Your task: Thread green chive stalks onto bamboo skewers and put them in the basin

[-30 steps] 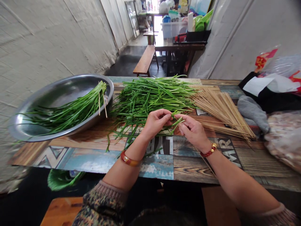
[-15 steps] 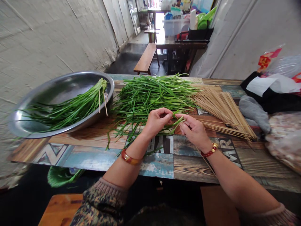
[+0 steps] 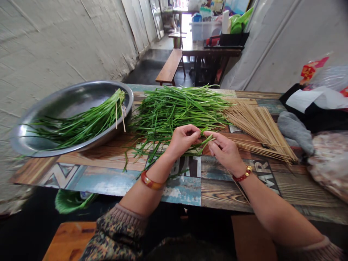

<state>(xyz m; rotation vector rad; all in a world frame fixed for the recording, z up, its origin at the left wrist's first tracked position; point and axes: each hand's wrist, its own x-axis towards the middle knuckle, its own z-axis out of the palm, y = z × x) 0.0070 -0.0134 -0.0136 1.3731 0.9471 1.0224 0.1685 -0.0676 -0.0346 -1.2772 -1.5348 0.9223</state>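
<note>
My left hand (image 3: 185, 139) pinches a few chive stalks (image 3: 205, 139) near their pale cut ends. Close beside it, my right hand (image 3: 225, 150) has thumb and forefinger closed at the same ends. A thin bamboo skewer (image 3: 240, 188) slants out from under my right palm toward the table's front edge; its tip is hidden by my fingers. Behind my hands lies a wide heap of loose green chives (image 3: 179, 108). To the right is a fanned pile of bamboo skewers (image 3: 258, 128).
At left, a steel basin (image 3: 20, 139) holds chives threaded on skewers that stick out past its rim. Along the right lie a grey cloth (image 3: 295, 132) and a clear bag of pale pieces (image 3: 330, 159). A wooden bench (image 3: 171, 65) stands beyond the table.
Both hands keep nearly the same pose at the stalk ends. The view has shifted very slightly; nothing else has visibly moved.
</note>
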